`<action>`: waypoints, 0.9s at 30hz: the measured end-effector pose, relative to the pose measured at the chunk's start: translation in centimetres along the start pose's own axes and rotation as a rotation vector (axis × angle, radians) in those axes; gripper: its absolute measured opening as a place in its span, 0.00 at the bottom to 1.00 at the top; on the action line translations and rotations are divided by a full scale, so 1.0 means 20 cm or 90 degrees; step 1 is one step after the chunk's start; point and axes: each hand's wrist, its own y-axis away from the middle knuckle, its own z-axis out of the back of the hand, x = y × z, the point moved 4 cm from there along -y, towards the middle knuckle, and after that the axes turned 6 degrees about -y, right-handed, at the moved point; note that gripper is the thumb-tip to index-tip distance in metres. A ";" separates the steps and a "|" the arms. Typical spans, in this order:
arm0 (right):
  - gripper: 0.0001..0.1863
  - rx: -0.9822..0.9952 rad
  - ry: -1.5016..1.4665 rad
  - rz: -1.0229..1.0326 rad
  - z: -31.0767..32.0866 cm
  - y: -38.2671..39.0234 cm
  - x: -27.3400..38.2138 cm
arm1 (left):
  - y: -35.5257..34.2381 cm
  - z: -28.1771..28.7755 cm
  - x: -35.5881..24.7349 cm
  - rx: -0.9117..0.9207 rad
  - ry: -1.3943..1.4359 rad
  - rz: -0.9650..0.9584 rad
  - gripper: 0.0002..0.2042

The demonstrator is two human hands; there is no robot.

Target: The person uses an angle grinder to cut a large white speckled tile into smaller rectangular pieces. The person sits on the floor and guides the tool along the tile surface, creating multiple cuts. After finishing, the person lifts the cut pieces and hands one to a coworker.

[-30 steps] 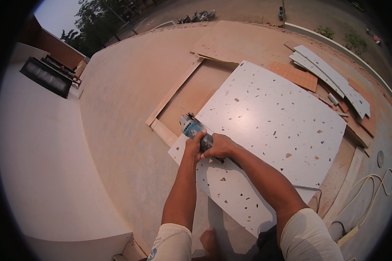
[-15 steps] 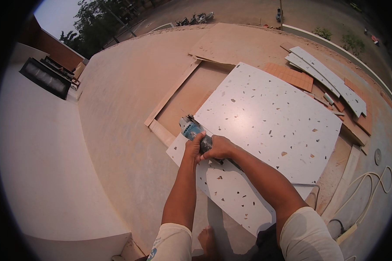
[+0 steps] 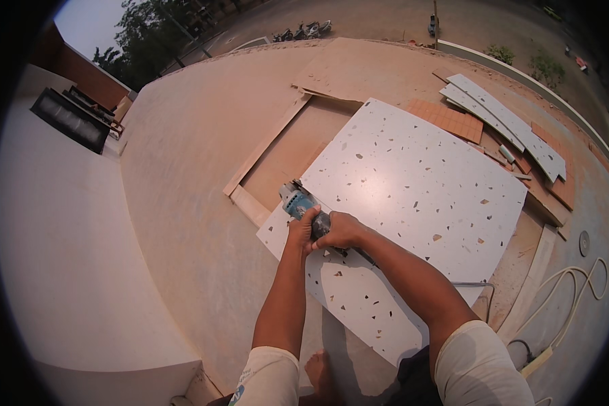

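Observation:
A teal and black angle grinder (image 3: 300, 201) is held in both my hands over a large white tile (image 3: 413, 176) speckled with brown and grey chips. My left hand (image 3: 302, 231) wraps the left side of its body, thumb on top. Behind it, my right hand (image 3: 340, 231) grips the black rear part. The grinder's head points away to the left, near the tile's far-left edge. A line runs beside the tool along the tile, parting off a near strip (image 3: 358, 298). The disc's contact with the tile is hidden. A dark cord (image 3: 477, 284) trails off to the right.
The tile rests over a wooden frame (image 3: 271, 145). White speckled offcuts (image 3: 507, 115) and orange tiles (image 3: 445, 119) lie at the far right. A loose disc (image 3: 584, 243) and a cream extension cord (image 3: 575, 298) are on the floor at right. A white wall (image 3: 81, 257) stands at left.
The view has shifted very slightly. Both hands and the grinder hold nearly the same place on the tile.

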 end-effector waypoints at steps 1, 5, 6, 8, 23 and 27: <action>0.45 0.001 -0.001 -0.003 0.00 0.00 0.00 | 0.01 0.00 0.00 0.000 -0.001 -0.003 0.22; 0.45 -0.004 0.004 0.004 -0.01 0.00 -0.02 | 0.01 -0.01 0.00 -0.004 -0.005 0.001 0.22; 0.45 -0.002 0.003 0.001 -0.01 0.00 -0.01 | 0.02 -0.01 0.00 -0.004 -0.003 -0.005 0.22; 0.46 0.003 0.000 -0.004 0.00 0.02 0.00 | 0.03 -0.01 0.01 -0.004 0.001 -0.015 0.21; 0.45 -0.009 -0.007 -0.009 -0.01 0.07 -0.04 | 0.06 -0.04 0.04 -0.003 0.002 0.005 0.19; 0.45 -0.009 -0.006 -0.001 -0.01 0.08 -0.05 | 0.06 -0.04 0.06 0.004 0.014 0.012 0.18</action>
